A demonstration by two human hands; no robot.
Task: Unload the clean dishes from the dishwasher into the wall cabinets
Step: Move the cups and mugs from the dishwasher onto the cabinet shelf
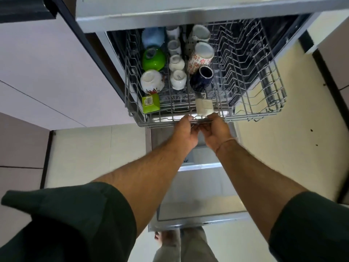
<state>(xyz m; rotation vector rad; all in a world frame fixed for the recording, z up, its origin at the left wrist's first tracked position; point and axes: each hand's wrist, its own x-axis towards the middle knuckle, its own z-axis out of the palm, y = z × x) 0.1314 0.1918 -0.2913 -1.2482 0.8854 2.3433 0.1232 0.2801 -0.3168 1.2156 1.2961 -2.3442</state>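
Observation:
The grey wire upper rack (264, 115) of the dishwasher is pulled out below the counter. My left hand (186, 132) and my right hand (215, 132) both grip the front rail of the rack, side by side, fingers curled over the wire. Upside-down dishes stand in the rack's left half: a blue bowl (153, 36), a green bowl (153, 58), a white flowered bowl (152, 81), a green square cup (150, 103), several small white cups (177, 79), a red-flowered mug (201, 56) and a dark blue mug (202, 77).
The open dishwasher door (196, 195) lies flat under my arms. The rack's right half holds only bare tines. The counter edge (170, 17) overhangs the back. A pale cabinet front (47, 72) is at the left, yellow floor (283, 148) at the right.

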